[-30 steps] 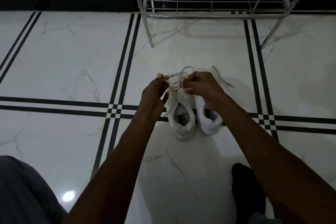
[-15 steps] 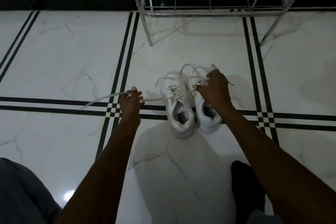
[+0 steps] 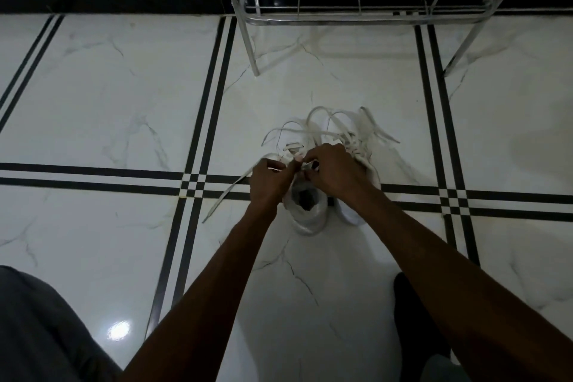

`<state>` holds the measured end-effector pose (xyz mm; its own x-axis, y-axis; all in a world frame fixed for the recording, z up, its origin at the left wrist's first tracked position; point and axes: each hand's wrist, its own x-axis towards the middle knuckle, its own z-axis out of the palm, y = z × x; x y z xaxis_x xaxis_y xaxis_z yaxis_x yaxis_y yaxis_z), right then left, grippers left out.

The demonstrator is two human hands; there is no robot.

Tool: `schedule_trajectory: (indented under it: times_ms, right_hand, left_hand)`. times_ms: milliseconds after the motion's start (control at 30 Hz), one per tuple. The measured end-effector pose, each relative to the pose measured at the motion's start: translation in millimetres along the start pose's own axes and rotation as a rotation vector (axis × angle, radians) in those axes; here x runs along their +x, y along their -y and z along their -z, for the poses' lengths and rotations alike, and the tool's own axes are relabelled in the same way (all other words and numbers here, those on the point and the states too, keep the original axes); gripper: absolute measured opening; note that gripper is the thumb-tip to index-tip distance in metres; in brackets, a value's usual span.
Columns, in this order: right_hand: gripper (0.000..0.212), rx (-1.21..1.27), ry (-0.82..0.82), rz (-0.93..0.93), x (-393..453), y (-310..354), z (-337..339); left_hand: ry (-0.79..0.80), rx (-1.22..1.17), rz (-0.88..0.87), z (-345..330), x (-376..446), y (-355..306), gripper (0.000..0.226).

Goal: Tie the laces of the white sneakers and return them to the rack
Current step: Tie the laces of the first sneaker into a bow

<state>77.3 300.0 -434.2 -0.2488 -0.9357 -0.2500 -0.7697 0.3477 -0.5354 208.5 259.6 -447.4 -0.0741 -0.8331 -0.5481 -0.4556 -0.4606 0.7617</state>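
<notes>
Two white sneakers stand side by side on the marble floor, heels toward me: the left sneaker and the right sneaker. Both my hands meet over the left sneaker's tongue. My left hand and my right hand pinch its white laces, fingertips nearly touching. One loose lace end trails out to the left across the black floor lines. The right sneaker's laces lie loose in loops over its toe. My hands hide the knot area.
A chrome wire shoe rack stands just beyond the sneakers against the wall, its lowest shelf bare. My grey-clad knee fills the bottom left; a dark foot rests at the bottom right.
Half a second ago my hands were pulled apart, stretching the lace ends left and right. Now both have come back together over the left sneaker's tongue.
</notes>
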Motion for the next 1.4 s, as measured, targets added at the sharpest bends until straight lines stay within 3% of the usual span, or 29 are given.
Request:
schedule_trajectory:
  times_ms: [167,400,567,667,767,933,1033,1100,1400]
  right_hand:
    - [0.018,0.209,-0.132,-0.002,-6,0,-17]
    - [0.017,0.423,-0.098,-0.059,6,-7,-17]
    - [0.018,0.55,-0.037,-0.187,11,-18,-16]
    - [0.026,0.771,0.038,-0.336,15,-15,-15]
    - [0.016,0.832,0.055,-0.43,17,-10,-14]
    - [0.028,1.15,0.006,-0.584,14,1,-20]
    - [0.038,1.494,0.016,-0.513,17,7,-19]
    - [0.032,1.628,0.015,-0.449,18,8,-19]
    - [0.023,1.758,-0.271,-0.657,22,8,-30]
  left_hand:
    - [-0.016,0.019,-0.098,2,5,-3,0.014]
    - [-0.072,-0.001,-0.124,15,23,-3,0.03]
    - [-0.093,-0.137,-0.15,7,20,3,0.019]
    - [-0.102,-0.351,-0.071,2,18,9,0.011]
    - [-0.055,-0.596,0.05,3,21,11,0.013]
    - [0.054,-0.779,0.197,11,27,15,0.045]
    - [0.062,-0.865,0.213,13,30,15,0.059]
    - [0.037,-0.943,0.234,14,32,16,0.052]
    - [-0.107,-1.071,0.338,13,35,15,0.042]
